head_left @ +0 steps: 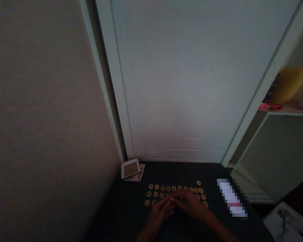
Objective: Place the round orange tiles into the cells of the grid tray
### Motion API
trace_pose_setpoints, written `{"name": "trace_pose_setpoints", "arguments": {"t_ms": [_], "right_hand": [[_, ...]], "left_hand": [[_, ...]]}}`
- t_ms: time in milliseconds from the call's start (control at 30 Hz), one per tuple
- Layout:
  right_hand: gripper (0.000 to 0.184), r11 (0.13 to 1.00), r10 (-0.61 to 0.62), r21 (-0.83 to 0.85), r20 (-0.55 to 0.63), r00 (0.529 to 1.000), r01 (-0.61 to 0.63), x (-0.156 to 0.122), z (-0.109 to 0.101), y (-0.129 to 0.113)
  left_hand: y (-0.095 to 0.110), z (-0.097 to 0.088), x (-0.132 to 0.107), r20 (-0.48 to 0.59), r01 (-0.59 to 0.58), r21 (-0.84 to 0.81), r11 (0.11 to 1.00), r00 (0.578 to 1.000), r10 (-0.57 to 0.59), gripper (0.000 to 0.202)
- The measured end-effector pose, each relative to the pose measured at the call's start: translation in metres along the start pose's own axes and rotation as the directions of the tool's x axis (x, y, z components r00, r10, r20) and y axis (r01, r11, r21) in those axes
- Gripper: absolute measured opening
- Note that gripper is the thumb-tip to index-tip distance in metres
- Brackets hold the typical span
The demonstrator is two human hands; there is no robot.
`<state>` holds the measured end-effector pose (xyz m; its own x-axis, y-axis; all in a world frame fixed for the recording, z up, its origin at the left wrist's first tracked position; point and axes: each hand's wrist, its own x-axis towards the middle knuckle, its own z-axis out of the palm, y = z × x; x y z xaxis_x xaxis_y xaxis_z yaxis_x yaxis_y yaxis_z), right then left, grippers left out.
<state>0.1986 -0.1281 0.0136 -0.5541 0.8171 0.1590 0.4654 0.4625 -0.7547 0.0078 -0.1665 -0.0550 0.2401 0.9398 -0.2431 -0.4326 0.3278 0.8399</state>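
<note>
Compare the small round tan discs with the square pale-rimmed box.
The small round tan discs are many, laid in rows; the square pale-rimmed box is single and larger. The discs lie at the left hand and right hand; the box sits apart. Both rest on the dark table.

One head-worn camera is held above the near edge of the dark table [126, 215], faced forward and down, and set well back from it.
</note>
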Motion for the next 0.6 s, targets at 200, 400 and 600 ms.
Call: {"name": "trace_pose_setpoints", "arguments": {"t_ms": [200,400,600], "right_hand": [[0.027,0.997,-0.068,-0.040,-0.003,0.998,0.068,-0.002,0.010,-0.002],[0.027,0.991,-0.098,-0.088,0.022,0.995,0.100,0.000,0.015,-0.003],[0.026,0.985,-0.098,-0.148,-0.030,0.995,0.092,-0.004,0.017,-0.003]], "left_hand": [[0.007,0.004,0.001,-0.108,-0.018,0.039,0.999,0.994,0.023,0.062],[0.012,0.005,-0.007,-0.145,-0.019,0.047,0.999,0.989,0.026,0.064],[0.012,0.012,-0.006,-0.180,-0.050,0.055,0.997,0.982,0.059,0.064]]}}
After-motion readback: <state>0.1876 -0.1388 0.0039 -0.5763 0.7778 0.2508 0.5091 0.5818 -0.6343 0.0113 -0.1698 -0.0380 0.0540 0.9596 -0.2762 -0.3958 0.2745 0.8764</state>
